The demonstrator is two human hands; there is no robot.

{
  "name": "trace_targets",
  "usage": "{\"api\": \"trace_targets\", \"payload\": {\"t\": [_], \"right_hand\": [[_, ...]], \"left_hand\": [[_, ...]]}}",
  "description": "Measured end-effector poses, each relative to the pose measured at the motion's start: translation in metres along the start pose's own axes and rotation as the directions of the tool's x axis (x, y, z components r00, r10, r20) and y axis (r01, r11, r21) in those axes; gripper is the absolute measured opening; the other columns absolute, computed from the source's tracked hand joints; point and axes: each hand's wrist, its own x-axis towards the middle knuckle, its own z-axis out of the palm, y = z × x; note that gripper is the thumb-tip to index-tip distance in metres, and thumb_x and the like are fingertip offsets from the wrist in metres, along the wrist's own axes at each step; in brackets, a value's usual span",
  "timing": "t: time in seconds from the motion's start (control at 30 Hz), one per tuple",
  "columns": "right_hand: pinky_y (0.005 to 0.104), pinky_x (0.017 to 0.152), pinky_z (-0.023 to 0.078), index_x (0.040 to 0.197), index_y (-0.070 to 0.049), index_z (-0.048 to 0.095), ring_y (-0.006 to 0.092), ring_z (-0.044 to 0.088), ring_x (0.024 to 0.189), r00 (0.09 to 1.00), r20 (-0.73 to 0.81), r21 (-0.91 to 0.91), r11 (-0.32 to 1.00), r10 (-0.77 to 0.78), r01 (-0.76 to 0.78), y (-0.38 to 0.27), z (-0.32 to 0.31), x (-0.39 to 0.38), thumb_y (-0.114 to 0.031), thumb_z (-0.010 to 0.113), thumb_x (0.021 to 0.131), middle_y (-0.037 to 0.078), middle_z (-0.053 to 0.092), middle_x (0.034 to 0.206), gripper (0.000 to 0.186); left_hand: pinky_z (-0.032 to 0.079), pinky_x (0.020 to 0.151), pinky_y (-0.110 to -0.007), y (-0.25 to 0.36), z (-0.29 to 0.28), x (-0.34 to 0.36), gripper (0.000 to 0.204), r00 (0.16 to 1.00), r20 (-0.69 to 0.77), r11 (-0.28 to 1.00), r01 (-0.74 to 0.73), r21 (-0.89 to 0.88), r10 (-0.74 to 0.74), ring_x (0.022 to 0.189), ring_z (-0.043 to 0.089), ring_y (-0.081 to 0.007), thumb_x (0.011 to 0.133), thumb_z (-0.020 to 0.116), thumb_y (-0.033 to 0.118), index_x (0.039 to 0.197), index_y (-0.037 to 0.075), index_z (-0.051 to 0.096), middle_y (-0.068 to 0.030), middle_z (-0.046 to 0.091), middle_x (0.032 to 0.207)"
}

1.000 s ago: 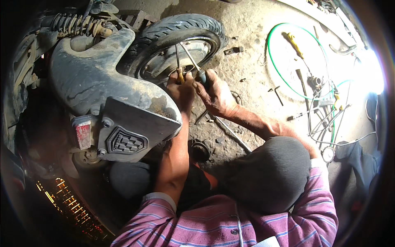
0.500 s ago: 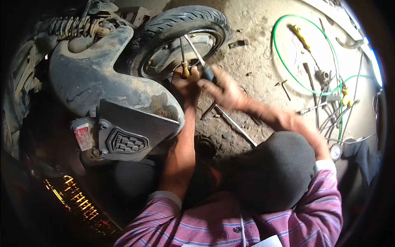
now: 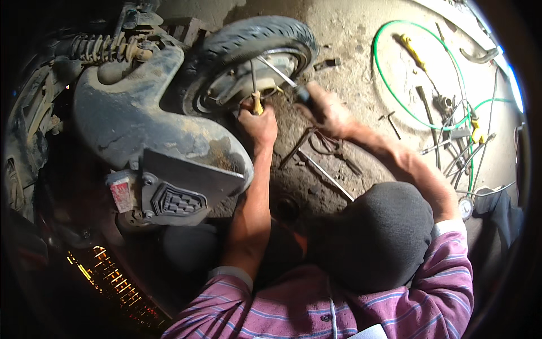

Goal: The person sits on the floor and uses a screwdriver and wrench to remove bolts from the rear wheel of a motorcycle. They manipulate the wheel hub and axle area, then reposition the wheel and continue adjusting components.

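Observation:
A motorbike wheel with a black tyre (image 3: 248, 35) lies tilted at the upper middle, its grey hub (image 3: 243, 85) facing me. My left hand (image 3: 259, 127) is closed around the yellow handle of a screwdriver (image 3: 258, 106), whose shaft points up against the wheel rim. In my right hand (image 3: 333, 113), slightly blurred, is a dark-handled tool with a long metal shaft (image 3: 278, 70), screwdriver-like. That shaft slants up and left to the rim near the tyre's inner edge. The tips of both tools are hard to make out there.
The dusty grey mudguard (image 3: 130, 113) and a coil spring (image 3: 104, 48) stand at the left. On the dirt floor lie a metal rod (image 3: 327, 175), an L-shaped tool (image 3: 394, 127), a green hose (image 3: 377, 62), a yellow-handled tool (image 3: 415, 52) and a round gauge (image 3: 465, 208).
My right hand has moved right, away from my left hand, and its tool lies at a flatter slant. The left-hand screwdriver has dropped slightly in view. The whole view has shifted a little.

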Motion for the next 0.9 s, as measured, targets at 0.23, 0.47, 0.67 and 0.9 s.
{"api": "trace_targets", "payload": {"t": [0.23, 0.47, 0.67, 0.9], "right_hand": [[0.0368, 0.08, 0.051, 0.12, -0.003, 0.059, 0.0227, 0.059, 0.089, 0.997, -0.005, 0.242, 0.968, 0.074, -0.071, 0.002, 0.011, -0.005, -0.02, 0.071, 0.099, 0.014, 0.063, 0.099, 0.03], [0.0449, 0.064, 0.052, 0.113, -0.007, 0.054, 0.0279, 0.063, 0.072, 0.99, 0.132, 0.095, 0.995, -0.048, 0.036, 0.016, -0.024, 0.014, -0.027, 0.061, 0.104, 0.012, 0.061, 0.084, 0.023], [0.0396, 0.076, 0.053, 0.119, -0.005, 0.058, 0.0243, 0.06, 0.087, 0.999, 0.023, 0.112, 0.993, -0.044, 0.041, -0.014, 0.011, -0.012, -0.029, 0.067, 0.102, 0.01, 0.061, 0.1, 0.03], [0.0481, 0.068, 0.053, 0.111, -0.008, 0.049, 0.0318, 0.062, 0.073, 0.966, 0.259, 0.285, 0.954, 0.017, -0.093, 0.057, 0.019, -0.026, -0.033, 0.061, 0.103, 0.014, 0.063, 0.086, 0.03]], "left_hand": [[0.055, 0.072, -0.042, 0.007, 0.002, -0.004, 0.022, 0.998, 0.017, 0.996, 0.067, -0.053, -0.066, 0.086, 0.074, -0.0353, 0.084, 0.079, 0.016, 0.09, -0.004, 0.072, -0.0212, 0.074, 0.09], [0.055, 0.073, -0.041, -0.001, 0.001, -0.002, 0.024, 1.0, -0.016, 0.998, -0.016, 0.061, 0.017, 0.078, 0.073, -0.0269, 0.082, 0.08, 0.018, 0.092, -0.003, 0.072, -0.0188, 0.075, 0.084], [0.053, 0.069, -0.041, -0.001, 0.005, -0.003, 0.026, 0.999, -0.012, 0.996, 0.038, -0.086, -0.039, 0.072, 0.069, -0.0255, 0.086, 0.079, 0.022, 0.09, -0.002, 0.07, -0.018, 0.072, 0.079], [0.05, 0.07, -0.033, -0.004, 0.005, -0.002, 0.023, 1.0, -0.007, 0.996, 0.02, -0.091, -0.021, 0.075, 0.061, -0.0156, 0.086, 0.078, 0.014, 0.094, -0.005, 0.068, -0.0048, 0.069, 0.084]]}}
